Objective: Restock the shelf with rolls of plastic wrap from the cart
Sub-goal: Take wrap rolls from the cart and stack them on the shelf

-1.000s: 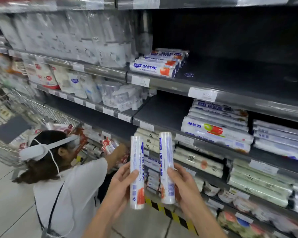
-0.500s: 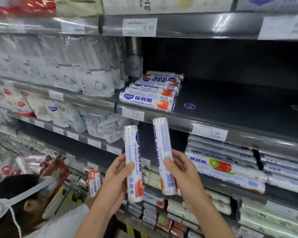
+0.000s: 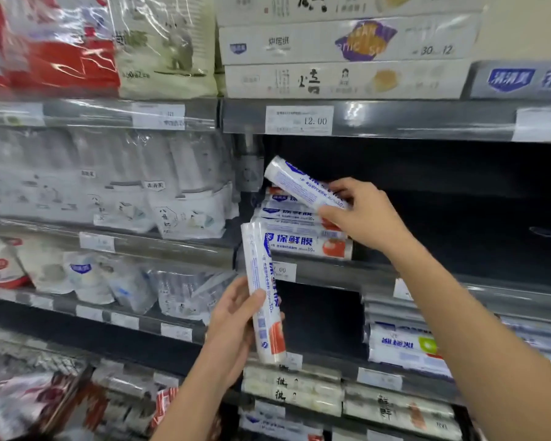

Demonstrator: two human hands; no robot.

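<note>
Fingers (image 3: pixel 331 214) and thumb of the person's right hand (image 3: pixel 366 218) are curled round the lower end of a roll of plastic wrap (image 3: pixel 295 181). They hold it tilted, its free end raised up and to the left, just above the stack of matching rolls (image 3: pixel 303 245) lying lengthwise at the left end of the dark shelf (image 3: pixel 458 246). Whether the tilted roll touches the stack cannot be told.

The left hand (image 3: pixel 233 326) grips a second roll (image 3: pixel 263 281) almost upright in front of the shelf's edge, with its thumb laid across the front and its fingers wrapped behind. That roll carries blue lettering and a red patch near its lower end. Its top overlaps the left end of the front roll in the stack, and it partly covers a price label (image 3: pixel 285 271) on the shelf rail.

On the rail of the shelf above, a price tag (image 3: pixel 299 120) reads 12.00, beneath flat boxes (image 3: pixel 347 43) stacked three high. To the left of the stack hang blurred clear-bagged goods (image 3: pixel 185 198). One level down on the right lie white packs (image 3: pixel 404 345) with blue print. Lower still, pale rolls (image 3: pixel 293 386) lie side by side.
</note>
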